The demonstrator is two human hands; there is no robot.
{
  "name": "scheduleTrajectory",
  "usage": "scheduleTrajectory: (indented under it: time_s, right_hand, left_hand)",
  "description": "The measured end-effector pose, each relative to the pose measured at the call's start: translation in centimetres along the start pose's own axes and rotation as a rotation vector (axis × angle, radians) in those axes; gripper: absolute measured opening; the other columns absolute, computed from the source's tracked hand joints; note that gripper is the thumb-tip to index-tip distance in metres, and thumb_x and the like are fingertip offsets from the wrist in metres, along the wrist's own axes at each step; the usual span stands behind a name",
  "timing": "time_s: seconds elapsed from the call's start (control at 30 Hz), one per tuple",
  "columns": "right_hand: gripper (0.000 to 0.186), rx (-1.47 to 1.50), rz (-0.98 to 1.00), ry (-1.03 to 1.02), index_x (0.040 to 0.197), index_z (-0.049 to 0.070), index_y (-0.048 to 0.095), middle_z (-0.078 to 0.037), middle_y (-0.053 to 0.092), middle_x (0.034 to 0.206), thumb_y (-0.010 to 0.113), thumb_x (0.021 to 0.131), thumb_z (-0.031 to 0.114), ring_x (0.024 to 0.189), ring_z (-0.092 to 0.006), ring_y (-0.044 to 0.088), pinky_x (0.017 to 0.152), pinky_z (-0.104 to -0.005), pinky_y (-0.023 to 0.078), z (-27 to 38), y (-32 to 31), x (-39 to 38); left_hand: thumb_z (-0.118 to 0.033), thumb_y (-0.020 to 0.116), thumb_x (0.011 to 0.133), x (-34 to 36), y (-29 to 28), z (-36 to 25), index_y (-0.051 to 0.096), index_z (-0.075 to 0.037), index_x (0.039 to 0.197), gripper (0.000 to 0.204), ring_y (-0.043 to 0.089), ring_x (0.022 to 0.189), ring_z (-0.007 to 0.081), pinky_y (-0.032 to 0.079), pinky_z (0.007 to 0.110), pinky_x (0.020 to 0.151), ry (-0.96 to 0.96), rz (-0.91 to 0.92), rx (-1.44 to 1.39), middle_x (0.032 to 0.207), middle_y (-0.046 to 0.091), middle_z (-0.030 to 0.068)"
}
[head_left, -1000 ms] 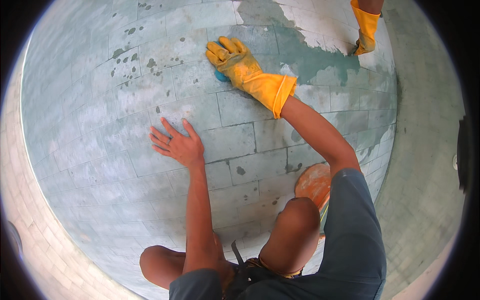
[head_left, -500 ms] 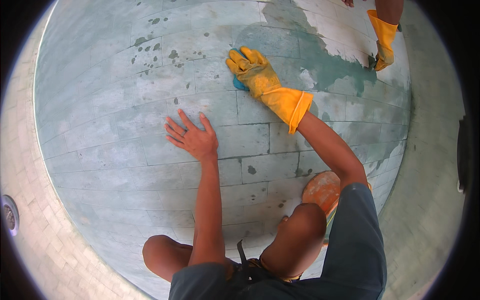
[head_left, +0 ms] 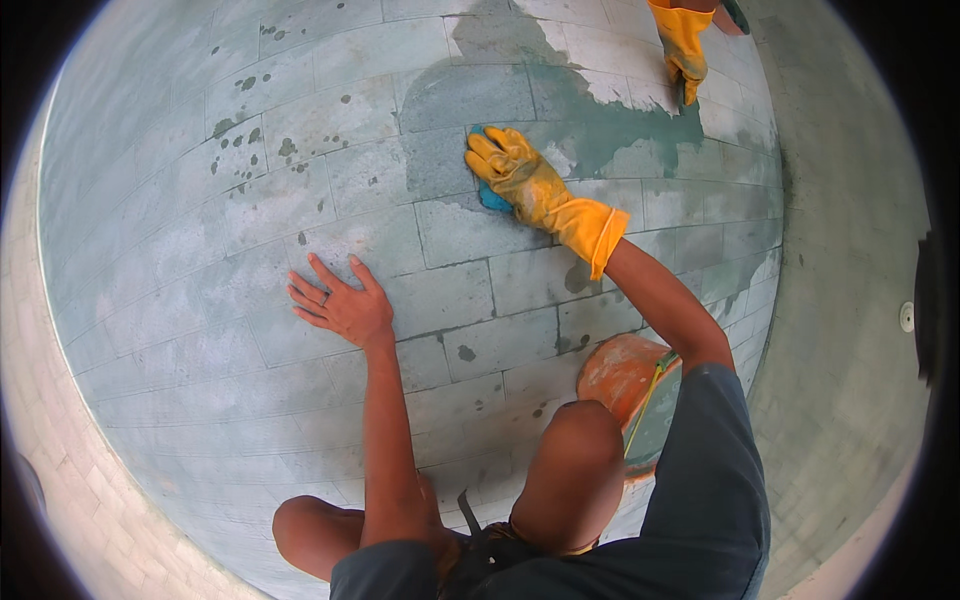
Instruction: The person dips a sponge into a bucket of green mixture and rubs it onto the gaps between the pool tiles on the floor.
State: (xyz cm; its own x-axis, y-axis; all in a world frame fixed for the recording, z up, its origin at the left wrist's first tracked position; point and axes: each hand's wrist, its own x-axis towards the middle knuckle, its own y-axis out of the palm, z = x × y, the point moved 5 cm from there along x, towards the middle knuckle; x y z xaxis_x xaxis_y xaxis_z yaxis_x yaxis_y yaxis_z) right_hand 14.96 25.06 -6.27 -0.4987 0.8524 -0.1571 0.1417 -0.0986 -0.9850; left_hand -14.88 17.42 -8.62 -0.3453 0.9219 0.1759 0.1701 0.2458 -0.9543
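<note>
My right hand point(head_left: 520, 180), in a dirty orange-yellow rubber glove, presses a blue sponge point(head_left: 493, 198) against the grey-green tiles point(head_left: 455, 300). The palm and fingers hide most of the sponge, so its exact kind is hard to make out. Around the glove the tiles are dark and wet, with a wet patch point(head_left: 440, 160) to its left. My left hand point(head_left: 345, 305) is bare, with a ring on one finger. It lies flat on the tiles, nearer to me and to the left, fingers spread and nothing in them.
An orange bucket point(head_left: 605, 375) holding greenish liquid stands beside my right knee, partly hidden by my arm. Another person's orange-gloved hand point(head_left: 684, 55) reaches down at the far right. Dark wet spots point(head_left: 288, 147) dot the tiles at the far left.
My right hand with the sponge has slid right across the tiles and slightly toward me, uncovering darker wet tile on its left. My left hand remains flat. The view has shifted.
</note>
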Motion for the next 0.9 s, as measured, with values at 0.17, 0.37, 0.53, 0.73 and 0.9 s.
scheduleTrajectory:
  time_s: [0.17, 0.37, 0.53, 0.73, 0.9]
  right_hand:
    - [0.061, 0.084, -0.226, 0.392, 0.152, 0.014, 0.045, -0.010, 0.039, 0.161, 0.061, 0.093, 0.020, 0.149, -0.0305, 0.036, 0.125, -0.0397, 0.027, -13.7, 0.0, -1.3]
    - [0.059, 0.168, -0.145, 0.429, 0.146, 0.008, 0.047, -0.017, 0.039, 0.158, 0.064, 0.090, 0.013, 0.145, -0.0391, 0.037, 0.123, -0.0442, 0.029, -10.8, 3.6, -9.4]
    - [0.060, 0.100, -0.174, 0.067, 0.140, 0.006, 0.053, -0.014, 0.047, 0.152, 0.069, 0.082, 0.013, 0.142, -0.0370, 0.041, 0.119, -0.0448, 0.035, -3.6, -0.7, -4.7]
    - [0.058, 0.206, -0.273, 0.288, 0.148, 0.009, 0.046, -0.011, 0.044, 0.156, 0.057, 0.091, 0.009, 0.146, -0.0332, 0.039, 0.122, -0.0415, 0.031, -14.9, 0.7, -0.5]
    - [0.062, 0.143, -0.212, 0.544, 0.151, 0.012, 0.044, -0.012, 0.039, 0.161, 0.057, 0.091, 0.007, 0.149, -0.0358, 0.035, 0.125, -0.0410, 0.026, -16.9, 3.4, -5.0]
  left_hand:
    - [-0.050, 0.049, 0.103, -0.2, -0.1, -0.9, 0.039, -0.010, 0.156, 0.067, 0.018, 0.153, 0.0421, 0.010, 0.057, 0.124, -0.008, 0.038, -0.011, 0.163, 0.026, 0.0260]
    - [-0.049, 0.048, 0.104, -0.1, -0.2, -0.3, 0.039, -0.010, 0.156, 0.066, 0.017, 0.153, 0.0420, 0.008, 0.056, 0.124, 0.006, 0.016, 0.029, 0.163, 0.026, 0.0262]
    - [-0.048, 0.049, 0.104, -0.1, -0.1, -0.1, 0.038, -0.010, 0.155, 0.065, 0.018, 0.153, 0.0421, 0.009, 0.056, 0.124, 0.010, 0.022, 0.035, 0.163, 0.026, 0.0260]
    - [-0.049, 0.049, 0.103, -0.6, 0.4, -1.4, 0.038, -0.010, 0.156, 0.067, 0.017, 0.153, 0.0431, 0.009, 0.057, 0.124, 0.006, 0.053, -0.017, 0.164, 0.025, 0.0256]
    - [-0.049, 0.049, 0.103, -0.3, 0.4, -0.9, 0.038, -0.010, 0.156, 0.067, 0.017, 0.154, 0.0429, 0.009, 0.057, 0.124, 0.020, 0.036, 0.021, 0.164, 0.024, 0.0260]
